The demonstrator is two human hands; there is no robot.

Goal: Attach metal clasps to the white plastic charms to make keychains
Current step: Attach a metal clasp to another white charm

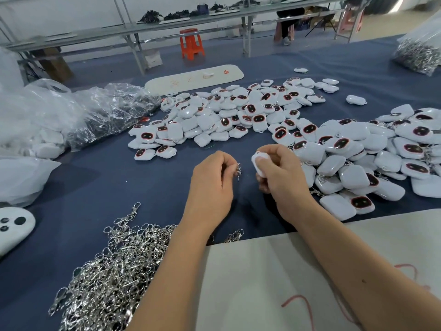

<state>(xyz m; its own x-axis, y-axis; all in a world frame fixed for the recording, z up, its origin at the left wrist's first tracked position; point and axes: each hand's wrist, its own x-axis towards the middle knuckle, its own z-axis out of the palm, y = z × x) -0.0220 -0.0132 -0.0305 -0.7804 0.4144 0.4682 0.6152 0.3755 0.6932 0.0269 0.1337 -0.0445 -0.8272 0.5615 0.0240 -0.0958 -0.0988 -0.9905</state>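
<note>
My left hand [212,180] pinches a small metal clasp [238,170] between its fingertips above the blue table. Just to its right, my right hand [279,177] grips a white plastic charm [259,163], plain side up, loop end toward the clasp. Clasp and charm are a short gap apart. A heap of loose silver clasps [114,266] lies at the near left. Many white charms with dark red-rimmed faces lie spread in the middle [229,115]. More charms, some with clasps on them, are piled at the right [372,161].
Clear plastic bags [78,113] lie at the left, one holding clasps. Another bag of metal parts [420,53] sits far right. A white board [286,283] covers the near edge, a second one [195,78] lies behind the charms. An orange stool [191,44] stands beyond.
</note>
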